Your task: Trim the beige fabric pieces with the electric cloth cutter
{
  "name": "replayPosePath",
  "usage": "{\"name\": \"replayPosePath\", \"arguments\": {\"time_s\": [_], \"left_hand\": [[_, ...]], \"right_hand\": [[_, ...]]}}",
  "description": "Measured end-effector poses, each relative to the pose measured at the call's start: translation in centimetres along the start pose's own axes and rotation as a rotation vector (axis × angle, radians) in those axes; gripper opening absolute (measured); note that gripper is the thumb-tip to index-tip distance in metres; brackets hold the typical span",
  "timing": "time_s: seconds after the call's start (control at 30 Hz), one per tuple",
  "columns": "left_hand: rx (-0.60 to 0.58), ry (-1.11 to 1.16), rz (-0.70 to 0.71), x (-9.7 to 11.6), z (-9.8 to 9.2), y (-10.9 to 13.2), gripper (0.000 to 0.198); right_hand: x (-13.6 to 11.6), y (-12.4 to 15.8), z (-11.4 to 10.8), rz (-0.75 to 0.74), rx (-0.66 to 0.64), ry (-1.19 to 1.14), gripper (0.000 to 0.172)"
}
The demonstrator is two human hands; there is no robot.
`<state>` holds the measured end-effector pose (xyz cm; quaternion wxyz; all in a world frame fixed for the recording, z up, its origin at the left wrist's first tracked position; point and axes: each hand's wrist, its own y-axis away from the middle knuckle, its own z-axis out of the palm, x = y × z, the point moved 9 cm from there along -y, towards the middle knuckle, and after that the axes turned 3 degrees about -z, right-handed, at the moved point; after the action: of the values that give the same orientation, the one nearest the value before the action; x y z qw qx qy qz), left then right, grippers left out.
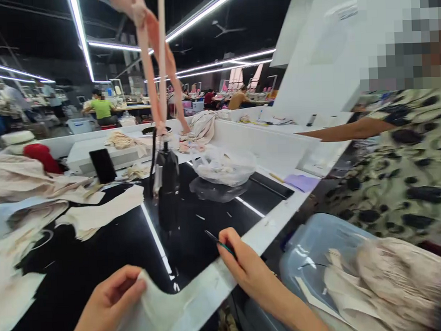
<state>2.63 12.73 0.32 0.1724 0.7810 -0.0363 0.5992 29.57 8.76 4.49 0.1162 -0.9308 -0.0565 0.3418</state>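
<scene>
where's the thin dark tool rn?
Head view, lower centre: the thin dark tool is pinched in the right hand at the white edge of the black table, in front of the black bottle; the left hand grips a cream fabric piece.

Near edge of table (100,256): left hand (102,305) gripping a cloth piece (153,308); right hand (245,266) just to its right, holding a pen (219,242).
Middle: bottle (167,182) upright; bag (224,168) behind it, to the right.
Left: cloth pile (26,182); phone (103,165) between pile and bottle.
Right, beside the table: bin (310,249) holding cut pieces (383,275); person (405,168) behind it.
</scene>
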Motion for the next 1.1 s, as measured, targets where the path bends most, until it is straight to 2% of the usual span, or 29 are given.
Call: {"name": "replayPosePath", "arguments": {"time_s": [0.03, 0.07, 0.2, 0.27, 0.4, 0.5, 0.67, 0.93, 1.1], "left_hand": [[-0.004, 0.071, -0.034, 0.1, 0.2, 0.1, 0.044], [-0.007, 0.139, -0.056, 0.3, 0.5, 0.0, 0.045], [-0.048, 0.334, -0.108, 0.3, 1.5, -0.8, 0.047], [-0.084, 0.402, -0.128, 0.1, 1.8, -0.9, 0.047], [-0.117, 0.467, -0.143, -0.2, 1.9, -0.8, 0.046], [-0.145, 0.475, -0.122, 0.2, 2.1, -0.7, 0.043], [-0.168, 0.471, -0.081, 0.7, 2.3, -0.7, 0.041], [-0.169, 0.475, -0.088, 0.3, 2.2, -0.7, 0.039], [-0.148, 0.478, -0.106, 0.2, 2.1, -0.6, 0.040]], "right_hand": [[0.1, 0.4, 0.2, 0.027, 0.037, -0.087, 0.019], [0.3, 0.8, 0.9, 0.059, 0.023, -0.172, 0.020], [-0.3, 1.8, 4.4, 0.206, -0.057, -0.462, 0.047], [-1.3, 1.9, 5.6, 0.260, -0.073, -0.535, 0.051], [-4.7, 0.7, 6.5, 0.122, -0.083, -0.565, 0.046], [-5.7, 0.1, 7.3, 0.069, -0.091, -0.576, 0.048], [-5.8, 0.2, 9.0, 0.061, -0.142, -0.592, 0.047], [-5.9, 0.3, 10.5, -0.026, -0.227, -0.580, 0.044], [-5.3, 0.8, 11.4, -0.014, -0.257, -0.570, 0.044]]}}
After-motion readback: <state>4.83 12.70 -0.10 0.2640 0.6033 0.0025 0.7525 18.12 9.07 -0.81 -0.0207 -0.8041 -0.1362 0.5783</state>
